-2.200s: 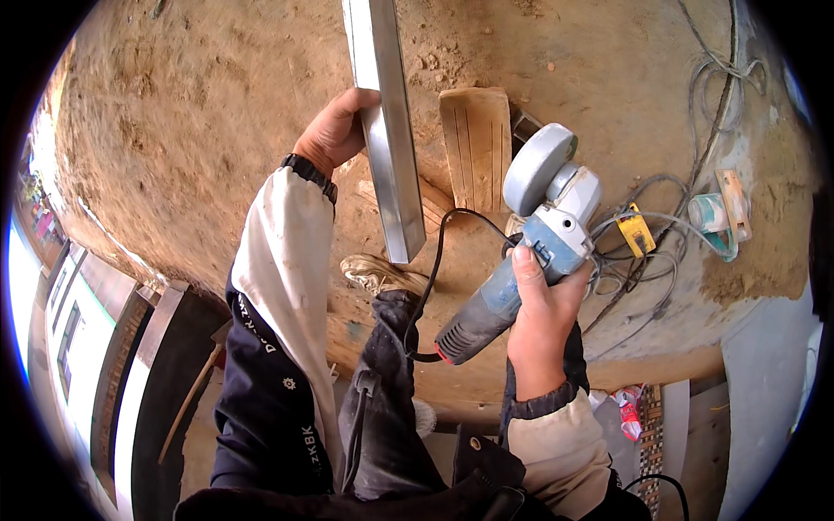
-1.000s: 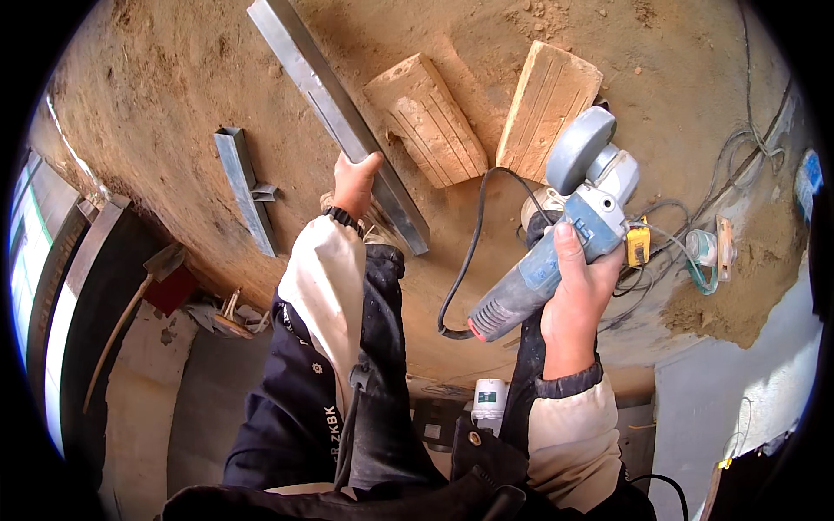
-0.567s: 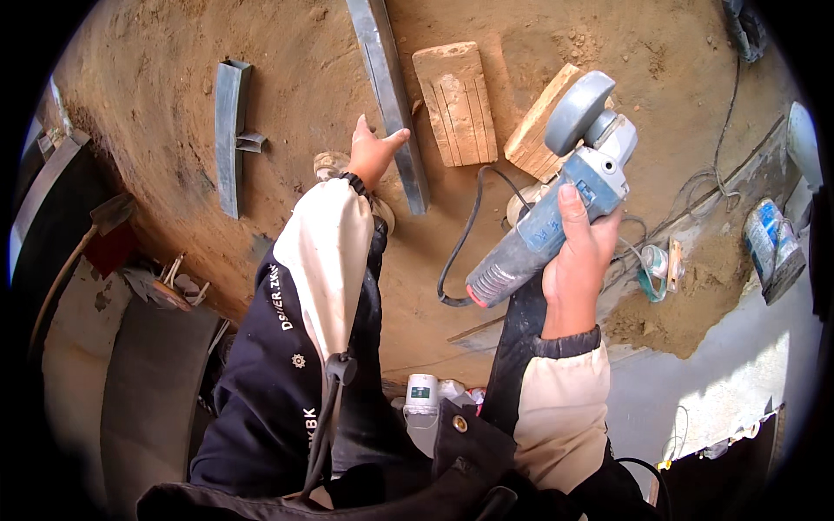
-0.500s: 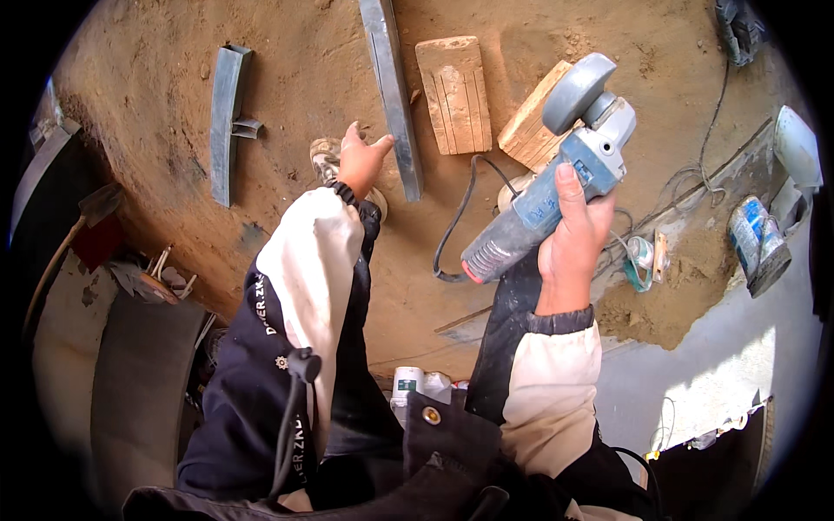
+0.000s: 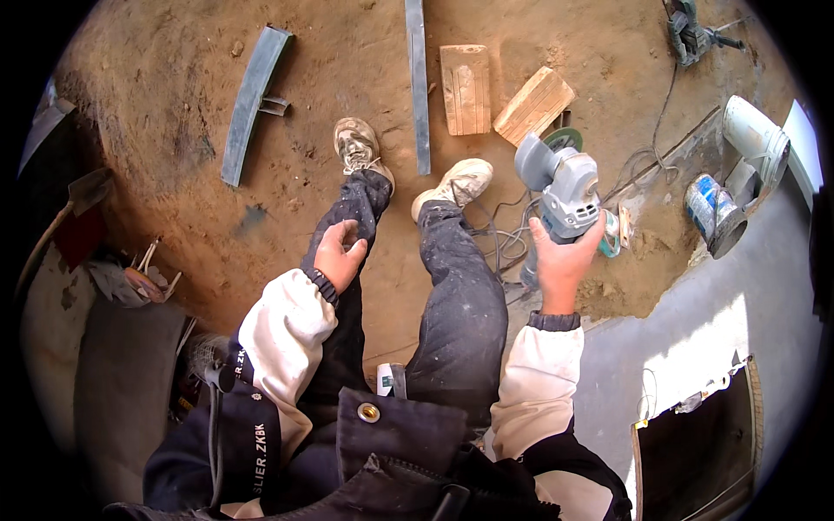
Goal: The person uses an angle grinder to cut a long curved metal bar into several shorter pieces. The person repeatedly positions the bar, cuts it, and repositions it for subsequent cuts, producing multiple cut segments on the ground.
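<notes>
My right hand is wrapped round the body of a blue-grey angle grinder. The grinder's head points away from me, and a green disc shows past its grey guard. Over my left thigh hangs my left hand, empty, with loosely curled fingers and the thumb apart. On the dirt beyond my shoes lies a long grey metal tube. To its right are a wooden block and a second, slanted wooden block. A shorter metal piece with a small side stub rests at the left.
Loose cable lies beside my right shoe. At the right stand a white bucket and a blue-and-white container near a sand heap. A shovel leans at the left; a dark tool sits far right.
The grinder has swung more upright in my right hand, its disc now showing. My left hand has drawn back from near the metal tube to over my thigh. The view has shifted.
</notes>
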A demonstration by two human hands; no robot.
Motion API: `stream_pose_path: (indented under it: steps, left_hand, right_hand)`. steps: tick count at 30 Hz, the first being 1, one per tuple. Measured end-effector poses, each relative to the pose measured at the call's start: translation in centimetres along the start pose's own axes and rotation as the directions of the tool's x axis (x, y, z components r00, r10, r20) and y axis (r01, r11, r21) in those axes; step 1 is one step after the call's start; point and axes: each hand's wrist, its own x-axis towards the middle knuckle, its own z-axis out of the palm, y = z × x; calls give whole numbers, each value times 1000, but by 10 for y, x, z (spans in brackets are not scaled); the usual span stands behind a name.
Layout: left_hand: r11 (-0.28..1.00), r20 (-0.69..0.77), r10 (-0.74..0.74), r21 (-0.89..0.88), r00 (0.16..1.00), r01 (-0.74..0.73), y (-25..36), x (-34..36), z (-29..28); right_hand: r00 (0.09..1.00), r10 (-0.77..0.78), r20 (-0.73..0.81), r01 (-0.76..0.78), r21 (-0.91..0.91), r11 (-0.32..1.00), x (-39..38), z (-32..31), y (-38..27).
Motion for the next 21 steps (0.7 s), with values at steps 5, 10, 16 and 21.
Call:
stream_pose_path:
  steps: [5, 10, 16, 21]
  left_hand:
    - [992, 25, 99, 71, 995, -100, 21, -6, 0]
    - [970, 110, 228, 58, 967, -235, 81, -18, 8]
    - [983, 344, 176, -6, 922, -185, 127, -1, 8]
    - [902, 461, -52, 402, 886, -156, 95, 54, -7]
  right_hand:
    - [979, 161, 124, -185, 213, 959, -40, 3, 17]
    - [992, 39, 121, -38, -5, 999, -27, -12, 2]
    - [987, -18, 163, 71, -328, 942, 21, -95, -3]
    - [992, 98, 76, -25, -655, 755, 39, -154, -25]
